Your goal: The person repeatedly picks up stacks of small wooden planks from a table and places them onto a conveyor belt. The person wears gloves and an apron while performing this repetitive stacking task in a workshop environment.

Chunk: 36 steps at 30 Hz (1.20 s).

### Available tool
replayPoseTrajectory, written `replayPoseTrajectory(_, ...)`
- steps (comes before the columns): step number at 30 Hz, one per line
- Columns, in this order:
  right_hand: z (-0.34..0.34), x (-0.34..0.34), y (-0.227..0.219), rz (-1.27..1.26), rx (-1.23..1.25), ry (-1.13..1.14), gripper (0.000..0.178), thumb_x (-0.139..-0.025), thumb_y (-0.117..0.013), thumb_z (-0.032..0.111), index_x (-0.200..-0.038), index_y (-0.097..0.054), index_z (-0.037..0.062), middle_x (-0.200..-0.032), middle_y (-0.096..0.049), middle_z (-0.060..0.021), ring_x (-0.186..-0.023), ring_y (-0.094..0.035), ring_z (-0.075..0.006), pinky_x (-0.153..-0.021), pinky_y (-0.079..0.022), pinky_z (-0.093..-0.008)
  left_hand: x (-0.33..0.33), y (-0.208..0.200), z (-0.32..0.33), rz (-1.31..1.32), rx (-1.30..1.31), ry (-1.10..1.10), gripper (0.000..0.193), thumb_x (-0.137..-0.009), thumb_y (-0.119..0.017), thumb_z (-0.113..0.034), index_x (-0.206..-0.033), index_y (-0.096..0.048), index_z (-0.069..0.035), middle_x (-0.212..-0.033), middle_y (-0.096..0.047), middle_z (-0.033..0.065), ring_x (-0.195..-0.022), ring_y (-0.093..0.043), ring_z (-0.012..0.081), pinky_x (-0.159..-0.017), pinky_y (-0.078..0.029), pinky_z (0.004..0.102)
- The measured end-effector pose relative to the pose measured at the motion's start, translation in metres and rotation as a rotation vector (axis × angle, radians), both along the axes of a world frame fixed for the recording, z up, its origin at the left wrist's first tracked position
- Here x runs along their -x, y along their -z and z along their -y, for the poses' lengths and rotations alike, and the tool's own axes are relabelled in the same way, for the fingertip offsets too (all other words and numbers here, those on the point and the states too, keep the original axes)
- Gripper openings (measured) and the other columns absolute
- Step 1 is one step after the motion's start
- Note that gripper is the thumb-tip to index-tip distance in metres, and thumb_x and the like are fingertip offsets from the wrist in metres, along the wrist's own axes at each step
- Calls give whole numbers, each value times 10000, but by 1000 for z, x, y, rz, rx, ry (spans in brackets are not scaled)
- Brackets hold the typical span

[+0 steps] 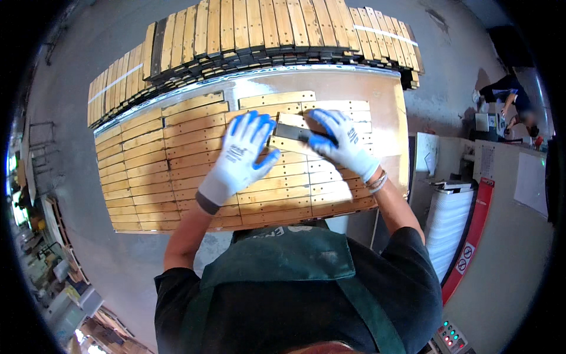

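Observation:
Both my hands wear white gloves with blue fingertips. My left hand (239,154) lies flat, fingers spread, on rows of light wooden slats (147,159) that cover a work table (394,118). My right hand (341,141) grips the right end of a dark flat strip (292,133) lying across the slats between the two hands. The left fingertips sit next to the strip's left end. The slats have small holes along their edges.
A large stack of dark-edged wooden slats (253,29) lies beyond the table's far edge. A white machine with a red panel (471,236) stands to the right. Another person (510,97) crouches on the floor at far right. Racks (53,259) line the left.

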State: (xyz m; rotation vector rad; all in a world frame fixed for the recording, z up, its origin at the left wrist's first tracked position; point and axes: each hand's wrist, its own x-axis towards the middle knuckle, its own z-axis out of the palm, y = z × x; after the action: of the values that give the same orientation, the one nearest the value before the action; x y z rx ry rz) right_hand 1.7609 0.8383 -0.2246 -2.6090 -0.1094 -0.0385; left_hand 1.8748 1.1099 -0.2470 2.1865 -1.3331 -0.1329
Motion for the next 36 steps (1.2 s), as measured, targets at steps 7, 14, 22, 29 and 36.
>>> replayPoseTrajectory(7,22,-18,9,6,226,47,457,-922,-698,338,-1310,-612,113,-1116,-654,-128,-1088,-580,-343,-964,-458,-459,20,12,10,41,5,35,653,-906,-713,-395,-1418,-508,-45,-1462,-480,180,-1381,-408,387,-1178,-268,561)
replayPoseTrajectory(14,7,-19,-2,-94,508,-102,563,-896,-721,339,-1378,-550,106,-1220,-601,-151,-1118,-577,-334,-982,-449,-456,29,12,17,64,-58,31,725,-902,-675,-511,-1411,-505,-24,-1375,-513,174,-1331,-439,352,-1186,-256,557)
replayPoseTrajectory(22,-10,-96,-20,186,555,-299,496,-829,-730,190,-1296,-589,100,-1160,-608,-103,-1107,-567,-286,-988,-435,-430,26,25,31,128,-64,117,678,-954,-601,-487,-1441,-492,-29,-1339,-532,161,-1269,-468,342,-1153,-284,559)
replayPoseTrajectory(29,-49,-158,33,146,660,-296,314,-953,-597,275,-1220,-649,118,-1118,-643,-83,-1086,-572,-274,-956,-426,-445,20,21,37,170,-89,146,681,-924,-636,-504,-1411,-524,-41,-1303,-548,170,-1251,-476,349,-1131,-301,557)
replayPoseTrajectory(36,-17,-105,-3,218,249,-402,553,-943,-635,469,-1358,-576,108,-1446,-525,-134,-1369,-434,-371,-1125,-339,-511,2,11,42,128,-12,187,716,-885,-661,-574,-1322,-567,-14,-1251,-544,201,-1248,-475,379,-1133,-304,548)
